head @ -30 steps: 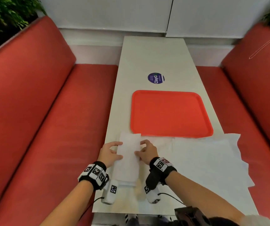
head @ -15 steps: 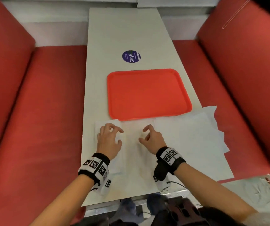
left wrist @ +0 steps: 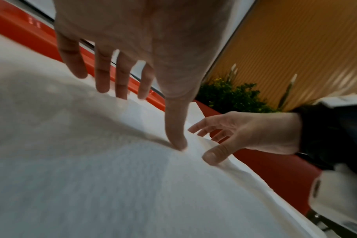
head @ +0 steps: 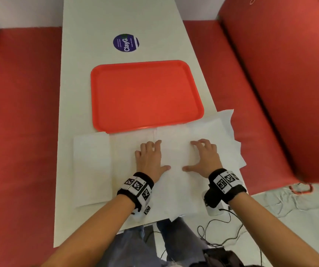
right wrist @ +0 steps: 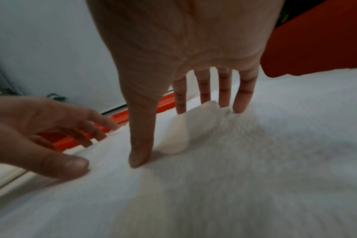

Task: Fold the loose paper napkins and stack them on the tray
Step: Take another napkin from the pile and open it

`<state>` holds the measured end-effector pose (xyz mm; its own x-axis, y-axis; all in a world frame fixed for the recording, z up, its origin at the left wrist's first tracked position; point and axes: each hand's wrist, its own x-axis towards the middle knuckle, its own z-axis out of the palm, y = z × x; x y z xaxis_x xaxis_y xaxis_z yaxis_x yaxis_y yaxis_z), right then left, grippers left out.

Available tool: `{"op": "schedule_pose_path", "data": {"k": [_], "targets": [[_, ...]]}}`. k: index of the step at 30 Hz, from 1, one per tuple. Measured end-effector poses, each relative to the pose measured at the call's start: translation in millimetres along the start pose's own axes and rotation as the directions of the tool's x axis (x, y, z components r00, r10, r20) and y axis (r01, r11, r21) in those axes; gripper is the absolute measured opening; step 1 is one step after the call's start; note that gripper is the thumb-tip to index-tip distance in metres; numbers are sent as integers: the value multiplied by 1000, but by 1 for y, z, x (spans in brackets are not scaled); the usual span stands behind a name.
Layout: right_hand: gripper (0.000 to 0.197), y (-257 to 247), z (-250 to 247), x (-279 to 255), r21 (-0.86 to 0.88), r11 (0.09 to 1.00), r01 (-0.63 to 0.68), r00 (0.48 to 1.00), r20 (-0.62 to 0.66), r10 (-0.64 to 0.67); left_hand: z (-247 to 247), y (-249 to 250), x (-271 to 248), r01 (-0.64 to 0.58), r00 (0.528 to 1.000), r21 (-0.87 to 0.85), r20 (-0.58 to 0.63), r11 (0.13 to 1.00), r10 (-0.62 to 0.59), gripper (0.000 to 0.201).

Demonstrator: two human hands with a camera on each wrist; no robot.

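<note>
An orange-red tray (head: 145, 97) lies bare in the middle of the white table. A folded white napkin (head: 91, 166) lies near the table's left edge, apart from both hands. Loose white napkins (head: 177, 189) are spread below the tray toward the right. My left hand (head: 159, 156) and right hand (head: 199, 157) rest side by side on the top sheet, fingers straight and spread, tips pressing the paper. In the left wrist view my left thumb (left wrist: 176, 141) digs into the napkin. In the right wrist view the paper (right wrist: 179, 133) bulges up between my right thumb and index finger.
Red bench seats (head: 20, 132) flank the narrow table on both sides. A round purple sticker (head: 125, 42) lies beyond the tray. The napkin pile overhangs the table's right edge (head: 233, 147). Black cables (head: 222, 230) hang below the near edge.
Both hands let go of the folded napkin, left it at the left, and moved right onto the loose pile. They now press flat on the top sheet.
</note>
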<state>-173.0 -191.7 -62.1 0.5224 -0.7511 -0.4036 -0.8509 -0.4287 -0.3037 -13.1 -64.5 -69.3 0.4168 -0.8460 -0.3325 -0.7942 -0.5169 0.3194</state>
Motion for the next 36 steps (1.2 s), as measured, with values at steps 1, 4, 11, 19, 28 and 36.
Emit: {"op": "schedule_pose_path", "data": {"k": [1, 4, 11, 19, 28, 36], "targets": [[91, 1, 1, 0, 8, 1000, 13, 1000, -4, -13, 1, 1, 1, 17, 1000, 24, -4, 1000, -17, 95], [72, 6, 3, 0, -20, 997, 80, 997, -8, -80, -1, 4, 2, 43, 999, 134, -25, 990, -40, 95], [44, -4, -9, 5, 23, 961, 275, 959, 68, -276, -7, 6, 6, -14, 998, 49, -65, 999, 17, 42], [14, -9, -40, 13, 684, 706, 186, 945, 72, -318, -52, -29, -6, 85, 996, -803, 77, 590, -37, 29], [16, 0, -43, 10, 898, 439, 43, 999, -34, -29, -40, -23, -25, 199, 975, -915, 149, 352, -163, 21], [17, 0, -50, -3, 817, 528, 232, 965, -127, -228, -47, 5, -30, 218, 950, -953, 257, -208, -180, 34]]}}
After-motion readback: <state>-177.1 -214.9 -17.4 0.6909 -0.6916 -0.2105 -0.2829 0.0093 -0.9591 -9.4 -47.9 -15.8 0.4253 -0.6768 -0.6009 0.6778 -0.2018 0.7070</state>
